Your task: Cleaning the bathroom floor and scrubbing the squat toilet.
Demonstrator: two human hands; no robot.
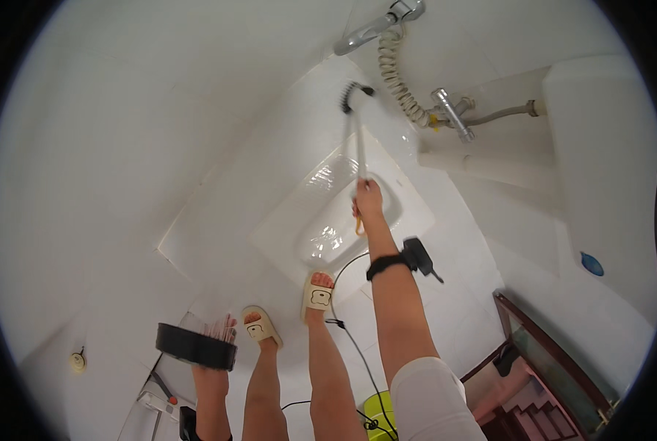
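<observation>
My right hand (pixel 369 197) is closed around the pale handle of a long scrubbing brush (pixel 360 143). Black bristles fan out on the brush's curved head, which is over the white floor beyond the squat toilet (pixel 310 242). An orange loop hangs from the handle's near end, below my fist. At the lower left my left hand (pixel 230 328) is mostly hidden behind a wide black block with thin pinkish bristles (pixel 196 347). It seems to grip this block, with some fingers showing at its right end. Water glints in the toilet bowl.
A chrome sprayer (pixel 365 35) on a coiled hose and a valve (pixel 453 115) are on the far wall. To the right stands a white cistern (pixel 600 162). My slippered feet (pixel 319 294) stand near the bowl. Black cable (pixel 350 334) runs beside them, near a yellow-green container (pixel 377 415).
</observation>
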